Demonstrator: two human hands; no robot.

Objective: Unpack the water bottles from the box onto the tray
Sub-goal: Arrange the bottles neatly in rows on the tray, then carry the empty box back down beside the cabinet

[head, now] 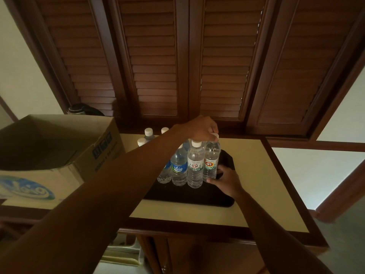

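Water bottles stand upright in a tight cluster on the black tray (197, 198), which lies on the cream countertop (256, 175). At least seven are visible there: three along the tray's near side, one half hidden behind the forearm, and three white caps (148, 132) poking up at the tray's far left. The left hand (201, 128) reaches across from the box side and pinches the cap of the rightmost bottle (211, 161), fingers curled closed around it. The right hand (225, 179) rests at that bottle's base near the tray's right edge, fingers loosely spread and touching the bottle's foot (whether it actually grips is unclear). This bottle looks to be just settling into place.

The cardboard box (59, 147) sits just left of the tray, flaps open. Its inside is dark and turned away from the camera, so I cannot tell whether any bottles remain. Judging by the crowded tray, unpacking seems well advanced.
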